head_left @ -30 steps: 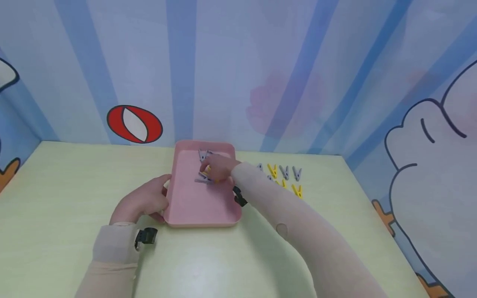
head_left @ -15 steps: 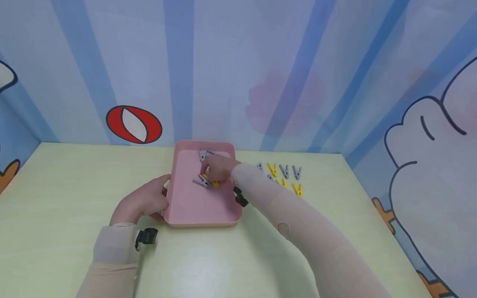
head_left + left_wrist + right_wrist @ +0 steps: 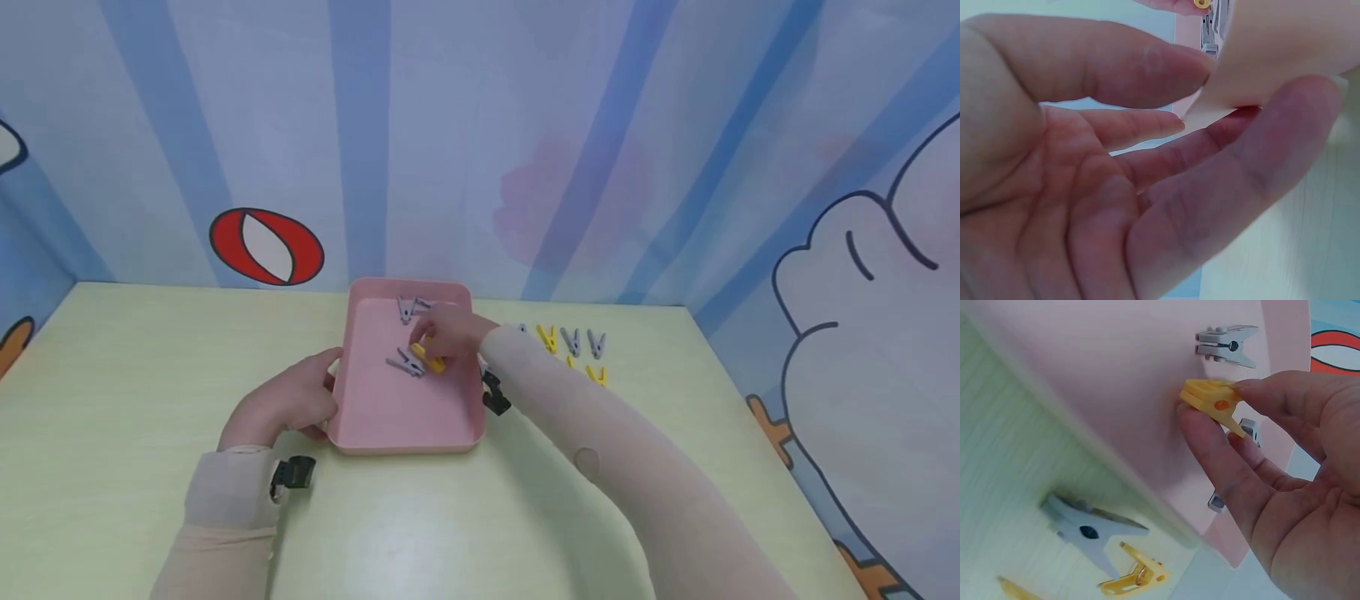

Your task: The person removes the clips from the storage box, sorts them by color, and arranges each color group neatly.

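My right hand (image 3: 452, 329) reaches over the pink tray (image 3: 408, 421), pinching a yellow clothespin (image 3: 1211, 399) between thumb and fingertips, as the right wrist view shows. Just left of it, grey clothespins (image 3: 407, 363) lie on the tray floor. More grey clothespins (image 3: 406, 310) lie by the tray's far end, partly hidden behind the right hand. At the tray's left side my left hand (image 3: 296, 396) grips the wall, with thumb and fingers spread around the edge in the left wrist view.
Right of the tray, yellow clothespins (image 3: 597, 375) and grey clothespins (image 3: 596, 343) lie in rows on the pale table (image 3: 675, 467), some covered by the right sleeve (image 3: 592, 442). A blue striped backdrop (image 3: 435, 142) rises behind the table.
My right hand has shifted slightly right, and the yellow clothespin in it shows more plainly. The grey clothespins beside it have turned a little. My left hand stays on the tray.
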Demonstrator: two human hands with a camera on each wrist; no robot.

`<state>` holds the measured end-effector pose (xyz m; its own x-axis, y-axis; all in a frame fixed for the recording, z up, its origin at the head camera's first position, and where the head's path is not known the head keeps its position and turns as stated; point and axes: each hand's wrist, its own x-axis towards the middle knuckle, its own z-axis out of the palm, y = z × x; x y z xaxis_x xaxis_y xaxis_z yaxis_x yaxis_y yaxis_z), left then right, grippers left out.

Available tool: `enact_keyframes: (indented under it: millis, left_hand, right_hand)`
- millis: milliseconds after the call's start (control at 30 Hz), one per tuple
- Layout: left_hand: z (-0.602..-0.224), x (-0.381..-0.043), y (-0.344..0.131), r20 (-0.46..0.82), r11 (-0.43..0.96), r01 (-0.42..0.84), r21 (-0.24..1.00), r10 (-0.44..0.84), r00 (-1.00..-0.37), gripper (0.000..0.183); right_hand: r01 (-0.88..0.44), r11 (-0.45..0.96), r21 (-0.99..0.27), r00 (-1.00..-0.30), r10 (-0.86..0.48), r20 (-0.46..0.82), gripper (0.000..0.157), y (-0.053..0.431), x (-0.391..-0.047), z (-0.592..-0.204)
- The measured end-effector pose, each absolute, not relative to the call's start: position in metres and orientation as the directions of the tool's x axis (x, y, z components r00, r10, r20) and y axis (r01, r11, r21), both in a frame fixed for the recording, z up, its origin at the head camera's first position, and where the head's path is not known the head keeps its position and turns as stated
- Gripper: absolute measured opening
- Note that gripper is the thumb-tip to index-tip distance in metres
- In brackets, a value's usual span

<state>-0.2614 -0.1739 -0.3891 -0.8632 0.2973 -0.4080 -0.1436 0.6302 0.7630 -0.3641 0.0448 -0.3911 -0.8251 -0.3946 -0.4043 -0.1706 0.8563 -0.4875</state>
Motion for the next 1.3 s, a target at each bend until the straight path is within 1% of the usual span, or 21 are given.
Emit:
enact_keyframes:
  millis: [233, 533, 700, 833, 933, 1067, 1300]
  left_hand:
    - [-0.389, -0.260, -0.174, -0.413, 0.643, -0.142, 0.752, 0.292, -0.862, 0.085]
    - [-0.390, -0.260, -0.175, -0.419, 0.656, -0.142, 0.742, 0.288, -0.861, 0.084]
    - [-0.389, -0.260, -0.174, -0.426, 0.658, -0.144, 0.739, 0.291, -0.857, 0.084]
    - [-0.388, -0.260, -0.175, -0.413, 0.655, -0.130, 0.745, 0.299, -0.860, 0.081]
    - [-0.388, -0.261, -0.174, -0.400, 0.649, -0.115, 0.752, 0.310, -0.862, 0.079]
    - [-0.390, -0.260, -0.173, -0.404, 0.646, -0.120, 0.754, 0.312, -0.860, 0.082]
    - [-0.390, -0.263, -0.174, -0.416, 0.646, -0.130, 0.752, 0.313, -0.854, 0.084]
  right_hand:
    - [-0.246, 0.833, -0.495, -0.808, -0.458, -0.370, 0.034, 0.057, -0.362, -0.389]
    - [-0.208, 0.823, -0.529, -0.821, -0.441, -0.362, 0.036, 0.070, -0.356, -0.379]
    - [-0.138, 0.795, -0.590, -0.837, -0.412, -0.360, 0.039, 0.081, -0.350, -0.374]
    - [-0.054, 0.742, -0.668, -0.852, -0.383, -0.358, 0.041, 0.092, -0.345, -0.368]
    - [-0.019, 0.713, -0.701, -0.858, -0.372, -0.354, 0.043, 0.101, -0.341, -0.363]
    - [0.018, 0.693, -0.721, -0.869, -0.345, -0.353, 0.046, 0.112, -0.334, -0.357]
    - [0.039, 0.681, -0.731, -0.888, -0.312, -0.338, 0.045, 0.130, -0.322, -0.354]
